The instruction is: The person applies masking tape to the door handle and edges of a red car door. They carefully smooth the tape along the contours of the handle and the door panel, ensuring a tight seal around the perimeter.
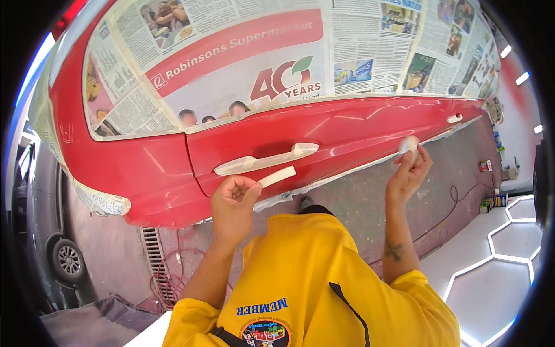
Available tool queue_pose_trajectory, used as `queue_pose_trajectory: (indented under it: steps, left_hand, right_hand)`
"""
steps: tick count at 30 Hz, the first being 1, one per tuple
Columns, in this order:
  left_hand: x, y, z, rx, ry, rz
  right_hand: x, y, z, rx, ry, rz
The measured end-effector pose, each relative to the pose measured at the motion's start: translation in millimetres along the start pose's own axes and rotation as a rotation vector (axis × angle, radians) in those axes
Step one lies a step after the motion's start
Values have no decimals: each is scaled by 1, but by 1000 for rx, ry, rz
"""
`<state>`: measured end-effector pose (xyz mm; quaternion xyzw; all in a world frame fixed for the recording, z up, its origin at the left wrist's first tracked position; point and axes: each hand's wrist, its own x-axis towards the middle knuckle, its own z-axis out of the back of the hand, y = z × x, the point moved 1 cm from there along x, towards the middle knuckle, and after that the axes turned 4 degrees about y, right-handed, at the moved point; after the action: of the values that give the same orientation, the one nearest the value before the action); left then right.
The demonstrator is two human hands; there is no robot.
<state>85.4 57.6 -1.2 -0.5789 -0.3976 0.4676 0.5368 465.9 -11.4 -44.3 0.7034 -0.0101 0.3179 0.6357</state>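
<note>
A short strip of pale masking tape [280,176] is pinched between the thumb and fingers of my left hand [233,203], its free end pointing right. Just above it, the rear door handle [267,158] of a red car [370,128] is wrapped in the same pale tape. Farther right, my right hand [408,174] is raised and closed on a small whitish roll [409,147], probably masking tape; it is partly blurred and covered by the fingers. Newspaper [370,52] taped along its edges covers the car's windows.
A second, smaller handle [455,118] on the front door is also taped. Below the car are a floor grate [153,254] and a reddish hose [167,283]. A grey car [43,231] stands at the left. Small boxes [491,202] sit at the right by a hexagon-lit panel [497,272].
</note>
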Motion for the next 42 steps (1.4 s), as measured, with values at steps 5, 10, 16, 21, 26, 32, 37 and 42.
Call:
queue_pose_trajectory:
  steps: [5,10,16,21,26,32,37,42]
  left_hand:
    - [39,-33,-3,-5,133,24]
    - [62,-42,-3,32,140,56]
    - [64,-34,-10,322,-23,-60]
    - [73,-11,2,964,39,-702]
    - [74,-8,4,1222,133,-741]
    - [72,-5,-2,1356,112,-752]
    - [73,-10,-5,1422,157,-754]
    - [74,-13,-7,1495,194,-759]
  right_hand:
    - [-29,64,-59,-65,784,-108]
    - [-37,87,-123,140,991,-241]
    - [-56,80,-146,-115,914,-46]
    - [-73,74,-155,-380,792,316]
    - [-84,67,-161,-476,742,425]
    - [-83,78,-168,-587,710,449]
    - [-81,83,-170,-688,761,398]
    - [-82,87,-172,-726,773,374]
